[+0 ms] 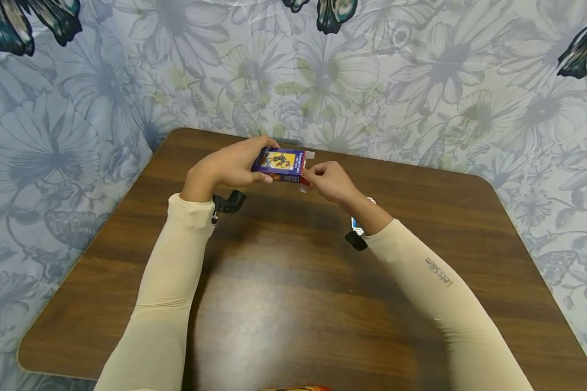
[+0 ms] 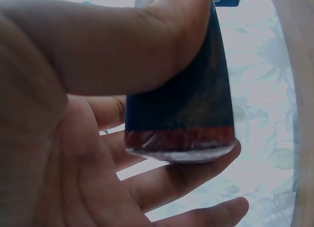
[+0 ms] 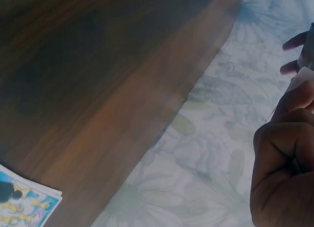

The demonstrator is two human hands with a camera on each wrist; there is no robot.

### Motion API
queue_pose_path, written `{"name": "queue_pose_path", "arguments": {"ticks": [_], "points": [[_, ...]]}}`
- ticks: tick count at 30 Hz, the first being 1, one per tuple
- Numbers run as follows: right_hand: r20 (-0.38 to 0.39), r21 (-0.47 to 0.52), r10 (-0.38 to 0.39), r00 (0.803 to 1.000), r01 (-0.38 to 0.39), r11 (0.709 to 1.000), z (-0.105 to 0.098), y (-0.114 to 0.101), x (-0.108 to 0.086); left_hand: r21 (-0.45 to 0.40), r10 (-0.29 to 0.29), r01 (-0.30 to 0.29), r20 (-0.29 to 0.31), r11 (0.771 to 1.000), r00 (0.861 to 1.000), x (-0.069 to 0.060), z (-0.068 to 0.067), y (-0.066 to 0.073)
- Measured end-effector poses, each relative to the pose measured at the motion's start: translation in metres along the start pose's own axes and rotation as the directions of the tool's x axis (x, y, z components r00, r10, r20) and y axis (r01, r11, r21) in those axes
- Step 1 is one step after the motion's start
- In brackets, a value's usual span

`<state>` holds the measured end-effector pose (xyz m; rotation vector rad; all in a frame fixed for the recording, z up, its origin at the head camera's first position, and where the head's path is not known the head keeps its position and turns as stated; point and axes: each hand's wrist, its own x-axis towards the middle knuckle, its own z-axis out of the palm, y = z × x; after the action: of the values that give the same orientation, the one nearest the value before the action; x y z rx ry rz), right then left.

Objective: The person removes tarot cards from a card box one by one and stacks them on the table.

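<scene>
A small purple card box [image 1: 280,163] with a yellow picture panel is held above the far side of the table. My left hand [image 1: 235,163] grips its left end, with the thumb across one face and the fingers behind, as the left wrist view shows of the box [image 2: 186,104]. At the box's right end, pale end flaps [image 1: 310,155] stick out. There my right hand [image 1: 332,182] pinches at the red-edged opening with thumb and curled forefinger. In the right wrist view the right hand [image 3: 284,163] holds a whitish flap [image 3: 303,77], partly cut off by the frame.
Printed cards [image 3: 24,202] lie on the wooden table [image 1: 293,304], mostly hidden under my right forearm in the head view. An orange-red object [image 1: 298,388] barely shows at the near edge. Floral wall covering [image 1: 323,81] stands right behind the table's far edge.
</scene>
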<state>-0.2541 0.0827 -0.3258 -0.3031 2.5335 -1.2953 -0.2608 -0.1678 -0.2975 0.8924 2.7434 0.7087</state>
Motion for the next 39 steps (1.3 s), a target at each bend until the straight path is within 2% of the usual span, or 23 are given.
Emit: {"name": "queue_pose_path", "arguments": {"ticks": [6, 17, 23, 27, 31, 37, 39], "points": [[0.007, 0.002, 0.032, 0.999, -0.032, 0.999, 0.000, -0.001, 0.000, 0.015, 0.002, -0.002, -0.011, 1.000, 1.000, 0.000, 0.000, 0.000], [-0.001, 0.127, 0.100, 0.995, -0.099, 0.987, -0.019, 0.017, -0.006, 0.016, 0.001, -0.001, -0.016, 1.000, 1.000, -0.001, 0.000, -0.001], [0.021, 0.109, 0.089, 0.996, -0.090, 0.990, -0.024, 0.024, -0.009, 0.018, -0.013, 0.013, -0.015, 1.000, 1.000, -0.002, 0.001, -0.002], [0.002, 0.090, 0.097, 0.995, -0.097, 0.991, -0.036, 0.035, -0.011, 0.009, -0.019, 0.019, -0.020, 1.000, 1.000, -0.004, 0.001, -0.002], [0.015, 0.064, 0.122, 0.992, -0.123, 0.990, -0.055, 0.052, -0.014, 0.004, -0.021, 0.021, -0.013, 1.000, 1.000, -0.004, 0.000, -0.002], [0.013, 0.183, 0.141, 0.990, -0.141, 0.973, -0.074, 0.059, -0.019, -0.005, -0.012, 0.012, -0.013, 1.000, 1.000, -0.003, -0.001, -0.003], [-0.007, 0.184, 0.141, 0.990, -0.138, 0.973, -0.078, 0.061, -0.018, -0.004, -0.008, 0.008, -0.015, 1.000, 1.000, -0.003, -0.001, -0.004]]}}
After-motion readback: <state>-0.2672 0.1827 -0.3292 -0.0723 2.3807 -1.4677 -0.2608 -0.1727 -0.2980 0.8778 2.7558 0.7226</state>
